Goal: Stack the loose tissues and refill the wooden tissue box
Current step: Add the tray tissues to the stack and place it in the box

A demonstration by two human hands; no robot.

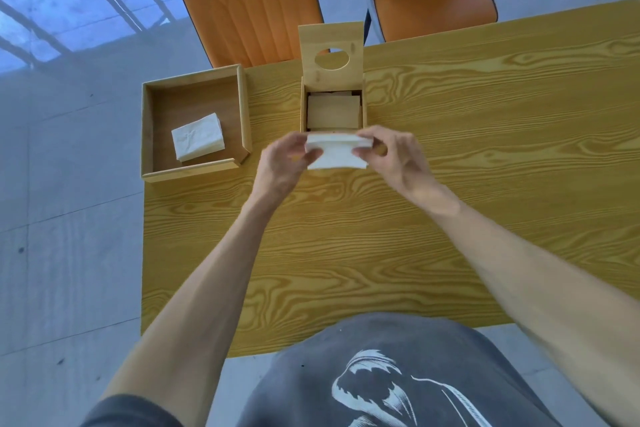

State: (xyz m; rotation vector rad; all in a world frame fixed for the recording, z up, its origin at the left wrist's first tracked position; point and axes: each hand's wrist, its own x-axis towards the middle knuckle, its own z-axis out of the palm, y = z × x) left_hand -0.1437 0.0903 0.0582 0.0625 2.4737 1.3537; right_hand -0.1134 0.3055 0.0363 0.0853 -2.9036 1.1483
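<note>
Both hands, left (284, 158) and right (391, 154), held a grip on the small white folded tissue stack (337, 152), just before the open light wooden tissue box (334, 107) on the desk (450, 149). Edges wanted squaring before lowering it in flat.

No legible text, label, brand, number or sign is showing on any surface; the grey shirt (398, 374) is displaying only a white graphic, without letters
</note>
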